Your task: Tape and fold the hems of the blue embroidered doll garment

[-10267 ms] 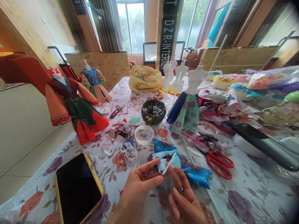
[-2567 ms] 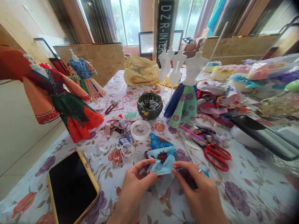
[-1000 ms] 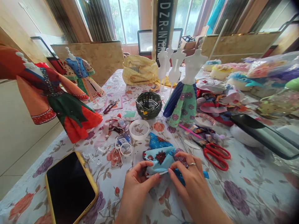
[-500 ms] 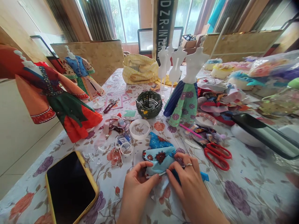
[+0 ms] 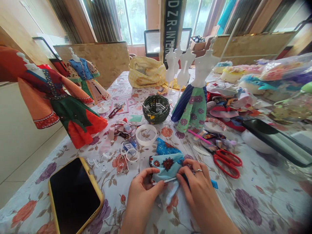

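A small blue floral cloth piece [image 5: 168, 162] lies on the flowered tablecloth at the front centre, with a narrow white trim along its lower edge. My left hand [image 5: 146, 191] grips its lower left corner between thumb and fingers. At the right end of the trim, my right hand [image 5: 195, 182], with a ring on one finger, pinches the same cloth. A bright blue strip [image 5: 214, 184] sticks out beyond my right hand. Red-handled scissors [image 5: 227, 161] rest to the right, and a white ring-shaped roll [image 5: 146, 135] sits just behind the cloth.
A phone in a yellow case [image 5: 76, 195] lies front left. Dressed mannequins [image 5: 60, 97] stand at left, another [image 5: 195, 100] behind centre right. A dark basket [image 5: 156, 110] is at centre. A black tray-like object [image 5: 275, 139] and fabric scraps [image 5: 229, 104] are at right.
My right hand has moved slightly right along the cloth's lower edge, and more of the white trim shows between my hands. My left hand keeps its hold.
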Available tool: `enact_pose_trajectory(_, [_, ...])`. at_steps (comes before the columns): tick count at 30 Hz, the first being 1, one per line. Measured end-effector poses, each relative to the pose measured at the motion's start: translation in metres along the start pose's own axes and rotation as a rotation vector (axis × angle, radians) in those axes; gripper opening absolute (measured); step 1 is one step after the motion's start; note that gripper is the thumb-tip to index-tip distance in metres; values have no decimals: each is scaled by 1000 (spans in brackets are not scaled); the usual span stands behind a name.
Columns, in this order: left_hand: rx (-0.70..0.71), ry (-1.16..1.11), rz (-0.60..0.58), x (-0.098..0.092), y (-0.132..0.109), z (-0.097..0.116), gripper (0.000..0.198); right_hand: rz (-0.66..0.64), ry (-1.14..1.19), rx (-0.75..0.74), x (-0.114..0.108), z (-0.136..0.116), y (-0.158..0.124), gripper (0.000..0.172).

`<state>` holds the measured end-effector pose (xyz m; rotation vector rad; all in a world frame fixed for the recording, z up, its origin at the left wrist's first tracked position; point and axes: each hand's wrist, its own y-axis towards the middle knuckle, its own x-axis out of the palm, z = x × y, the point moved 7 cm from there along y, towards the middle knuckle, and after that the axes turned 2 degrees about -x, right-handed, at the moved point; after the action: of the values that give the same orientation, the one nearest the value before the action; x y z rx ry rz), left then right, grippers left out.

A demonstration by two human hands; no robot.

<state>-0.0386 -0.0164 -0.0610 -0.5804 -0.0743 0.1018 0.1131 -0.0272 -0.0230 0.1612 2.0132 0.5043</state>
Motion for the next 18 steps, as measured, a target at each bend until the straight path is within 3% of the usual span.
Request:
enact_pose_trajectory(8, [40, 29, 0, -1, 2, 1, 37, 12, 107, 89, -3, 7, -1, 2])
enact_pose_trajectory(18, [57, 129, -118, -5, 3, 15, 35, -11, 119, 86, 6, 5, 0, 8])
